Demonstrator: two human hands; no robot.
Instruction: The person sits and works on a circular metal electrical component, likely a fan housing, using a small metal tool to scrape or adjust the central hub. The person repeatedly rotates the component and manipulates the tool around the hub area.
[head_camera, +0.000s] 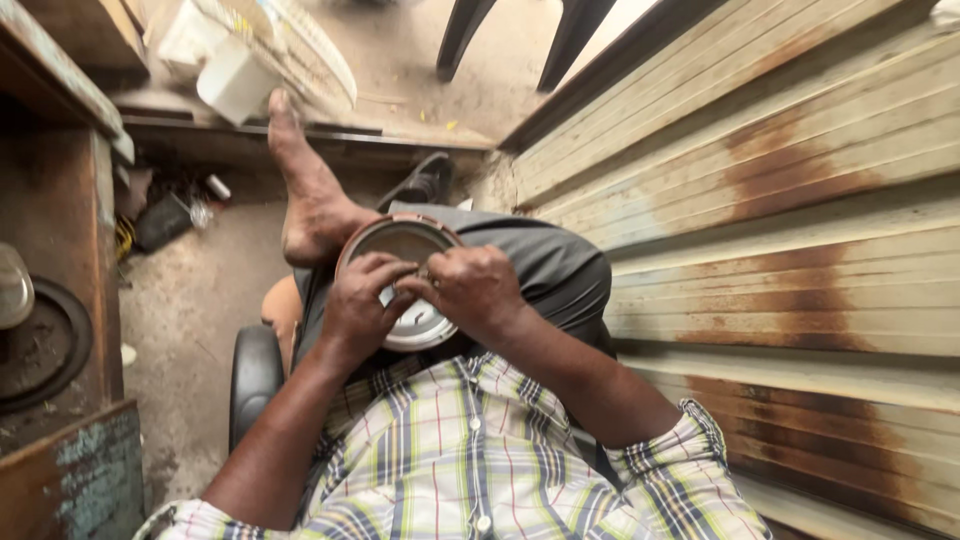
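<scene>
Nearest to us is our plaid shirt, with both forearms reaching forward over our lap. Our left hand and right hand are closed on a round metal dish with a dark rim, resting on our grey-trousered thigh; fingertips of both hands meet over its middle. Just beyond, our bare foot lies crossed. A rusty corrugated sheet runs along the right; a white fan lies far left.

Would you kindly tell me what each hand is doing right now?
Left hand: fingers curled, gripping the round metal dish.
Right hand: closed on the same dish.
</scene>
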